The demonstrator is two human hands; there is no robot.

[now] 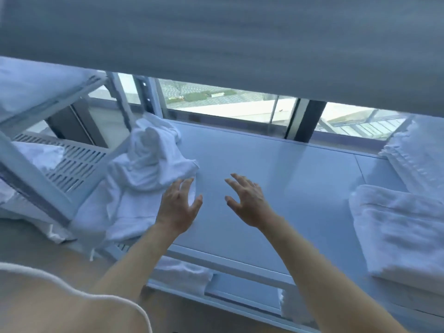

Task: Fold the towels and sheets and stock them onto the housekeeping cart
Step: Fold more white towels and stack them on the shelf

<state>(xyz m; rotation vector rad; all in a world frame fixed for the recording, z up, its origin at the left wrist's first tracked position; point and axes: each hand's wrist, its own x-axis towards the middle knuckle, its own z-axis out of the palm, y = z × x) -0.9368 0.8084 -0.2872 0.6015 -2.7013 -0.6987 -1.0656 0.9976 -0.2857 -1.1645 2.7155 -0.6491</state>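
Both hands hover over the pale table [276, 169] with fingers spread and holding nothing — the left hand [179, 207] near centre, its fingertips at the edge of a crumpled white sheet [144, 169] that lies heaped toward 9 o'clock. The right hand [247, 200] is just beside it, toward 3 o'clock, over bare tabletop. A folded towel [403, 231] rests at 4 o'clock — another folded stack [418, 155] behind it at 2 o'clock. The cart's slotted shelf [72, 162] sits at 9 o'clock.

Beside the table [276, 164], the folded towels [403, 229] run off the right edge; the crumpled sheet [134, 188] blurs, folds unreadable.
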